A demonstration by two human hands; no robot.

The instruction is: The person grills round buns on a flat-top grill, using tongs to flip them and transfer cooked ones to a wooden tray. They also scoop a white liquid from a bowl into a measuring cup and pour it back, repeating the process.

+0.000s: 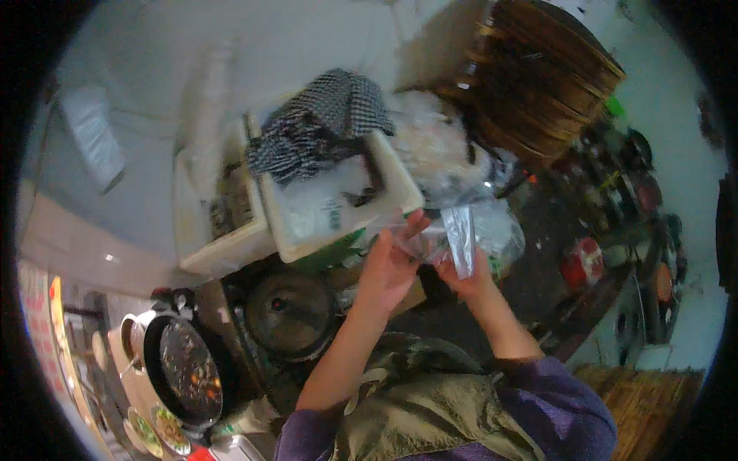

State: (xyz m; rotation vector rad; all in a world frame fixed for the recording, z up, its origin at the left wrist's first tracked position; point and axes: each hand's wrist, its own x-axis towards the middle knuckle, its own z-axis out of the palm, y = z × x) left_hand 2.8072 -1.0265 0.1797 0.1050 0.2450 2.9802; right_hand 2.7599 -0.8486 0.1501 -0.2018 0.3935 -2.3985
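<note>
My left hand (387, 274) and my right hand (470, 279) are raised close together in front of me. Between them stretches a thin clear plastic bag (412, 241), its edge pinched in the fingers of my left hand. A shiny, folded strip of plastic (460, 236) stands up from my right hand, seemingly part of the same bag. Blur hides the exact fingertip contacts. Just beyond my left hand is a white foam box (412, 193) with a white plastic bag (314, 204) inside. A black-and-white checked cloth (340, 109) drapes over its far side.
Another foam box (230, 250) stands to the left. Below it are a round lid (288, 314) and a black pan of food (190, 369), near plates (170, 429). Bundled plastic bags (435, 147) lie beyond my hands, beside a large wooden basket-like object (542, 80).
</note>
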